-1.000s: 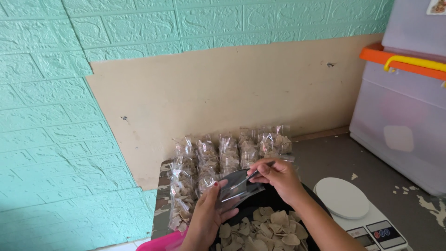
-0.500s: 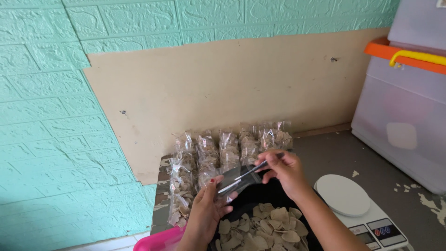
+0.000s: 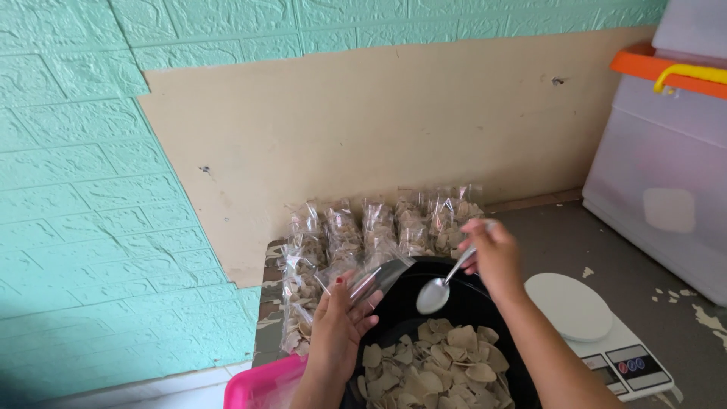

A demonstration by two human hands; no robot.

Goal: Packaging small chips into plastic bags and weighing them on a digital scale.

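Head view, single frame. The left hand is pinching a small clear plastic bag between thumb and fingers, clamped on its lower part, so the bag is standing up and away from the fingertips, tilted toward the right hand. I cannot tell whether its mouth is gaping or flat; the film is glinting too much.

The right hand is gripping a metal spoon by the end of the handle, fingers curled shut round it. The bowl of the spoon is hanging below and to the left of those fingers, just beside the bag's upper edge, and is looking empty. Directly under both hands a black basin is holding pale, thin chips, heaped toward the near side.

Beyond the left fingertips, rows of filled chip packets are standing against the beige wall board. To the right of the right wrist a white kitchen scale is sitting with its round platter bare. A pink tub is showing at the bottom edge, near the left forearm.

Judgement on doing this step well: keeping the bag held over the basin so any spill is falling back in; holding the mouth spread wide; bringing level spoonfuls in so the brittle chips are not snapping against the film.
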